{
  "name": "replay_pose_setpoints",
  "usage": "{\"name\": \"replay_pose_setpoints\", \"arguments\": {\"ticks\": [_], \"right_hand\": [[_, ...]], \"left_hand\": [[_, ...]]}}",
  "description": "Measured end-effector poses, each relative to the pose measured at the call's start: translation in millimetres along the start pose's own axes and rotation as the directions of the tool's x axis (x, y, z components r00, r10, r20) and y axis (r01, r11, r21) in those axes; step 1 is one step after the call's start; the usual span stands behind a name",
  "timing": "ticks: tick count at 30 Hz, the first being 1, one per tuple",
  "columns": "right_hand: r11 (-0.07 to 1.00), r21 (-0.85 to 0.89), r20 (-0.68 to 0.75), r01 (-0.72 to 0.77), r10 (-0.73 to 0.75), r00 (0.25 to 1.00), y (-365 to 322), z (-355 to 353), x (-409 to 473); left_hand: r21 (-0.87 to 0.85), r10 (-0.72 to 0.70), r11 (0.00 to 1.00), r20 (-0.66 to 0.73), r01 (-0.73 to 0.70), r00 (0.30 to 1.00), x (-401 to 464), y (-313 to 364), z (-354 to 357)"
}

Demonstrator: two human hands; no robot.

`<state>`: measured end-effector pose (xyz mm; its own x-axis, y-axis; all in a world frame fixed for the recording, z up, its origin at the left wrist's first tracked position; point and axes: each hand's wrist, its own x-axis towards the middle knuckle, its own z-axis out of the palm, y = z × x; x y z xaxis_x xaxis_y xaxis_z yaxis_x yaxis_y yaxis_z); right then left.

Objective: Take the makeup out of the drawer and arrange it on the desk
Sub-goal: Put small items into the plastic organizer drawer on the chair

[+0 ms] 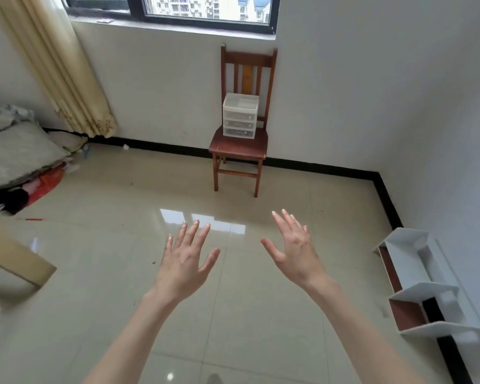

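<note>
A small white plastic drawer unit [239,116] with three shut translucent drawers stands on the seat of a brown wooden chair [239,148] against the far wall. What lies inside the drawers is too dim to make out. My left hand [185,259] and my right hand [294,245] are stretched out in front of me over the tiled floor, fingers spread and straight, holding nothing. Both hands are well short of the chair. No desk is plainly in view.
A beige curtain [67,73] hangs at the left by the window. A pile of bedding and clothes [20,159] lies at the left wall. A cardboard piece [14,259] juts in at the left edge. A white shelf unit [424,289] lies on the floor at the right wall.
</note>
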<state>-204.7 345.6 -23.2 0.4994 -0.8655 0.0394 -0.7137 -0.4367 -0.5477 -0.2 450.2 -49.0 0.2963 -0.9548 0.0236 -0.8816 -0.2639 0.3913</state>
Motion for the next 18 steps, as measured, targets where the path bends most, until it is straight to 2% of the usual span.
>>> {"name": "replay_pose_setpoints", "arguments": {"ticks": [4, 11, 18], "right_hand": [[0.998, 0.057, -0.003, -0.027, 0.027, 1.000, -6, 10, 81], [0.997, 0.060, 0.013, -0.039, 0.038, 0.999, 17, 22, 233], [0.999, 0.005, 0.022, 0.033, -0.033, 0.999, 42, -1, 405]], "left_hand": [[0.004, 0.004, 1.000, 0.032, -0.004, 0.999, 77, -23, -6], [-0.013, 0.007, 1.000, 0.110, -0.006, 0.994, 221, -34, 9], [0.019, -0.005, 1.000, 0.021, 0.005, 1.000, 397, -32, -11]]}}
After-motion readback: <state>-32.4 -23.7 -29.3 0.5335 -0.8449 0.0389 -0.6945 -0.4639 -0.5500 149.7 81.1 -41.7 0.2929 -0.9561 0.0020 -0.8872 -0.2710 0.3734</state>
